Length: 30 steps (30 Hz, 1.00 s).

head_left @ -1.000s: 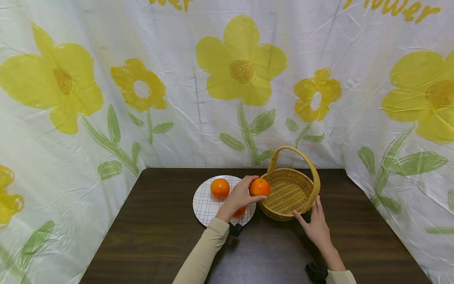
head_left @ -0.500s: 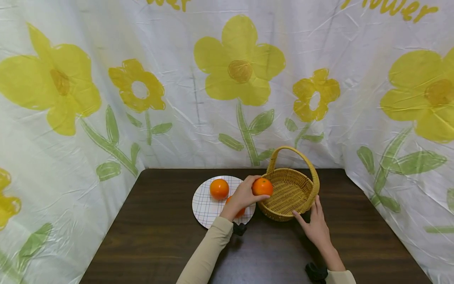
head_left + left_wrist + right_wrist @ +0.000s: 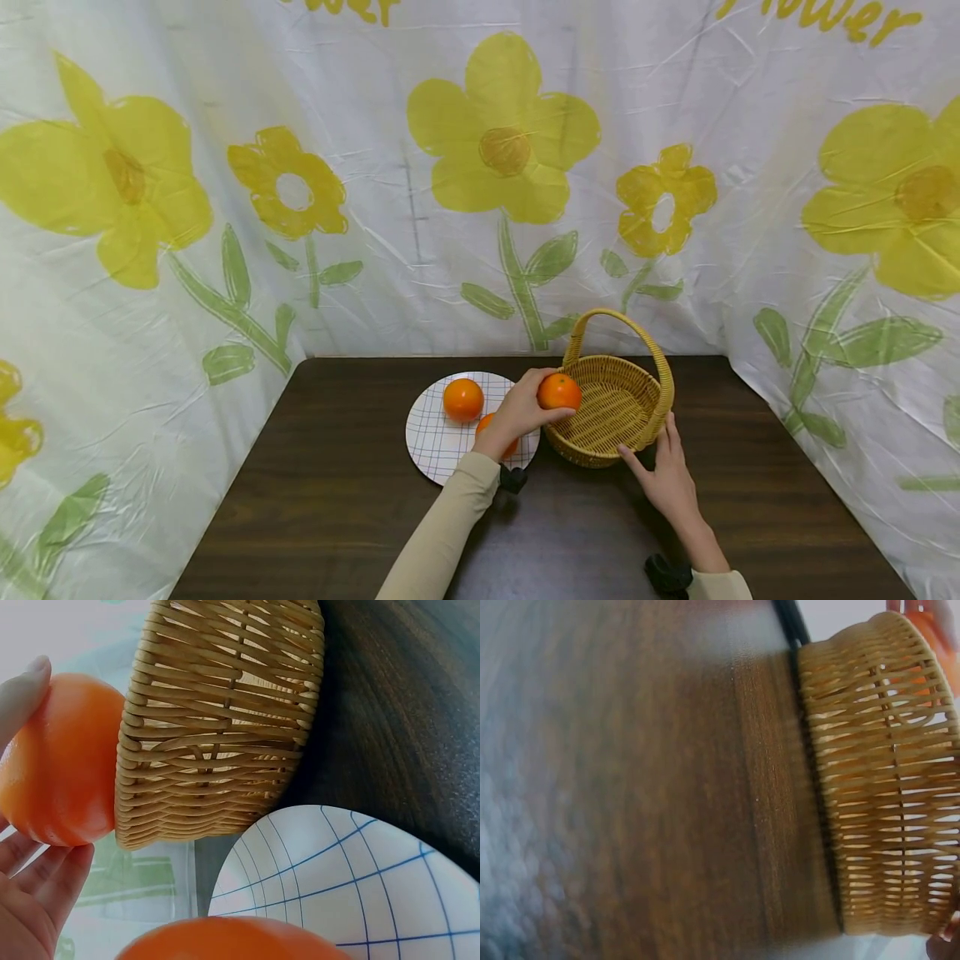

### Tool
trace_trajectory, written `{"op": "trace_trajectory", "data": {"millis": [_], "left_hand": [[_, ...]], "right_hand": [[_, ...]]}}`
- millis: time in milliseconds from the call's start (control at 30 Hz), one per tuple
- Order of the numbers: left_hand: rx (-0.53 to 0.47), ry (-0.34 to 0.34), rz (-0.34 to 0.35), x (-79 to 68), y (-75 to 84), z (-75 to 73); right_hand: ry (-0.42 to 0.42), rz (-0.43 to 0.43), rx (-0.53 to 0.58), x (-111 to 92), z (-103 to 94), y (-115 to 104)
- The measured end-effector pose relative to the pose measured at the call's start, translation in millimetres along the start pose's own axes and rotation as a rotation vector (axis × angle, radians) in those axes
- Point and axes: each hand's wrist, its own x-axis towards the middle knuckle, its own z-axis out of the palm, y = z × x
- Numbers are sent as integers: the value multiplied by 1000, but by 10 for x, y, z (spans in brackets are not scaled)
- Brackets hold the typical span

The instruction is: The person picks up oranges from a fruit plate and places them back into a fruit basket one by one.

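Note:
My left hand grips an orange between thumb and fingers, at the left rim of a wicker basket. In the left wrist view that orange overlaps the rim of the basket. Against the basket's near right wall rests my right hand, its fingers long and spread, thumb at the front. The right wrist view shows the woven wall of the basket, with only fingertips at the lower corner. Two more oranges lie on a checked plate: one orange in full sight, another partly behind my left wrist.
The basket's tall arched handle rises over its right side. Plate and basket stand side by side on a dark wooden table. A white curtain with yellow flowers hangs behind and along both sides.
My left hand has carried the orange a little to the right, so it overlaps the basket's rim more. The right hand and the basket stay where they were.

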Motion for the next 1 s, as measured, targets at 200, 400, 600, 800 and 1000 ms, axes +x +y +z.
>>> {"op": "trace_trajectory", "data": {"millis": [200, 400, 600, 800, 1000], "left_hand": [[8, 1, -11, 29, 2, 12], [38, -10, -25, 70, 13, 33], [72, -30, -23, 111, 29, 56], [88, -42, -12, 138, 6, 111], [128, -61, -3, 169, -21, 161]], "right_hand": [[3, -10, -4, 3, -2, -20], [7, -11, -1, 0, -11, -29], [7, -4, -10, -1, -8, -11], [8, -4, -16, 1, 0, -2], [8, -4, -21, 2, -2, -5]]}}
